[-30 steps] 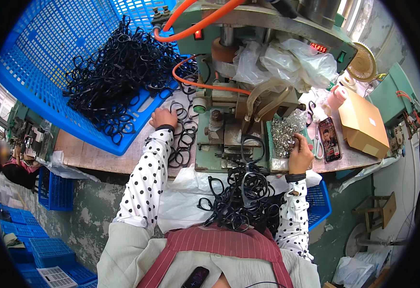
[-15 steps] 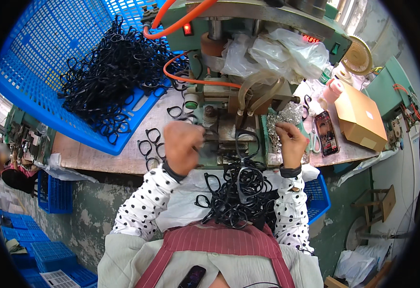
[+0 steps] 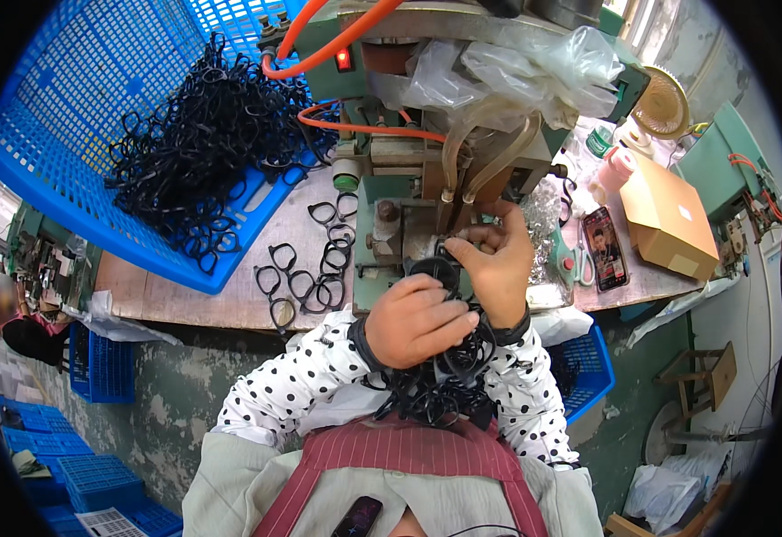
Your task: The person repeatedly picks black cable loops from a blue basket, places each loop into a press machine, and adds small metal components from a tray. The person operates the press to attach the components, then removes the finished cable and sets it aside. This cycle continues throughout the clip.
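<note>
Black, the frame (image 3: pixel 436 268) lay at the press (image 3: pixel 382 190), just beyond your left hand (image 3: pixel 416 324) and left of your right hand (image 3: pixel 502 259). Both grips were partly curled beside it; whether either had hold of it, I couldn't tell.

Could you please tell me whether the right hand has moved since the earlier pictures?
Yes: the right hand has moved left, away from the small metal parts and the phone to their right.
</note>
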Demonstrator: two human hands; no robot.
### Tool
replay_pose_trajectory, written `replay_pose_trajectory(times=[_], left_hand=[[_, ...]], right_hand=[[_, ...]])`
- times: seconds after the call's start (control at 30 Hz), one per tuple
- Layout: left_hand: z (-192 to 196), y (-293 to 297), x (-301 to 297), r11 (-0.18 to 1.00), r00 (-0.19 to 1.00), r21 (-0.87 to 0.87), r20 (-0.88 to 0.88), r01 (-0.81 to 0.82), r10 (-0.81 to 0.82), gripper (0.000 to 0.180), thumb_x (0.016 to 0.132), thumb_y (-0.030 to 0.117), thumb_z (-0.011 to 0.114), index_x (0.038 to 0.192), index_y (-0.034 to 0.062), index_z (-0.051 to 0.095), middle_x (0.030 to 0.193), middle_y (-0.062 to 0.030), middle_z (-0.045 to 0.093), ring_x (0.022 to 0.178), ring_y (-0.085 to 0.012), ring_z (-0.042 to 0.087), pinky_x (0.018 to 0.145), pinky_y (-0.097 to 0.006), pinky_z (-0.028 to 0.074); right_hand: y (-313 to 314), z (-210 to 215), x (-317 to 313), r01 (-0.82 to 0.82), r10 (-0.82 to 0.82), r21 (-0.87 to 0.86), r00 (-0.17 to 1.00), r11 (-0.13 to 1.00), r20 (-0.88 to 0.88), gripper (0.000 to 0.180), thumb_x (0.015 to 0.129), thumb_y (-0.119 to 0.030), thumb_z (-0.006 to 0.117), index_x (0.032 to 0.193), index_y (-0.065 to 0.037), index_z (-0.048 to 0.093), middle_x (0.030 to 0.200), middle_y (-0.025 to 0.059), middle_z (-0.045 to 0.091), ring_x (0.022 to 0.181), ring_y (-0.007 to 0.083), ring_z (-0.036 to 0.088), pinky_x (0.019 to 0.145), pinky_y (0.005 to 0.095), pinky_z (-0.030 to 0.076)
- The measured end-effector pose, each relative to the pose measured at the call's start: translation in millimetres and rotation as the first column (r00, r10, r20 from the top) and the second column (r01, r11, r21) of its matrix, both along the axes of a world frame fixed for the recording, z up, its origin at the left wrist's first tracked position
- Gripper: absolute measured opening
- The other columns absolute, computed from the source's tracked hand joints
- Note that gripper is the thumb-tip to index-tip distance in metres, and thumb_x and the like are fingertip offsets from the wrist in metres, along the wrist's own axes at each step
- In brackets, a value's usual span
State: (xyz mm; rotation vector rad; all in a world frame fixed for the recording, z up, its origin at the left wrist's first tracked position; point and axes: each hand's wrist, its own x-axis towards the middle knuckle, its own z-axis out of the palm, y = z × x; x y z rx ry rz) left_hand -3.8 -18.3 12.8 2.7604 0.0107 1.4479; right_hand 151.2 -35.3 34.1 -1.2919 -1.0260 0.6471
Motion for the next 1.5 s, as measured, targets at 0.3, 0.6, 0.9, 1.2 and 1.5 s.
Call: replay_pose_trajectory(times=[0.3,0.6,0.9,1.2,1.5], left_hand=[[8.6,7.9,-0.6,0.981,0.981,-0.035,-0.025,0.193,-0.194,0.037,0.079,0.005,0.063,0.116,0.0026,0.061,0.107,-0.0132,0.067,0.091,-0.0289,0.065,0.089,-0.047,0.048],[-8.8,25.1,4.2,0.97,0.965,-0.085,-0.115,0.228,-0.237,0.05,0.069,0.005,0.066,0.119,0.0006,0.06,0.11,-0.0114,0.065,0.091,-0.0314,0.061,0.087,-0.046,0.049],[-11.3,18.3,3.5,0.977,0.978,-0.117,-0.09,0.178,-0.189,0.042,0.073,0.005,0.063,0.114,0.001,0.064,0.11,-0.0091,0.066,0.094,-0.0287,0.062,0.095,-0.05,0.047],[-67.5,-1.4,-94.5,0.838,0.853,-0.163,-0.064,-0.521,0.518,0.031,0.073,0.008,0.067,0.103,0.0133,0.067,0.108,-0.0027,0.063,0.093,-0.0226,0.057,0.08,-0.042,0.041],[-105.0,-17.7,-233.9,0.475,0.446,-0.123,-0.602,-0.871,0.662,0.031,0.071,0.009,0.072,0.101,0.0146,0.069,0.115,-0.0087,0.058,0.1,-0.0311,0.052,0.088,-0.043,0.036]], right_hand=[[6.1,-15.4,13.7,0.085,-0.089,0.059,0.994,0.995,0.067,0.056,0.069,0.0,0.076,0.12,-0.002,0.053,0.092,0.0052,0.07,0.073,0.0134,0.062,0.066,0.0282,0.049],[-32.1,-82.0,144.0,0.401,-0.193,-0.277,0.807,0.873,0.558,0.026,0.08,-0.015,0.071,0.104,-0.008,0.067,0.087,0.012,0.071,0.073,0.023,0.067,0.065,0.0333,0.051],[-16.3,-119.1,134.2,0.395,-0.269,-0.098,0.767,0.913,0.582,0.011,0.079,-0.015,0.072,0.084,-0.006,0.068,0.079,0.0103,0.067,0.071,0.0231,0.064,0.066,0.0347,0.049],[-18.7,-124.7,136.6,0.407,-0.389,-0.011,0.881,0.914,0.269,0.013,0.091,-0.015,0.065,0.09,-0.001,0.067,0.072,0.0017,0.064,0.065,0.0062,0.057,0.06,0.0222,0.045],[-20.1,-124.7,134.7,0.397,-0.38,-0.027,0.895,0.917,0.235,0.014,0.087,-0.005,0.068,0.1,0.0,0.069,0.084,0.0027,0.068,0.074,0.0066,0.06,0.067,0.0208,0.048]])
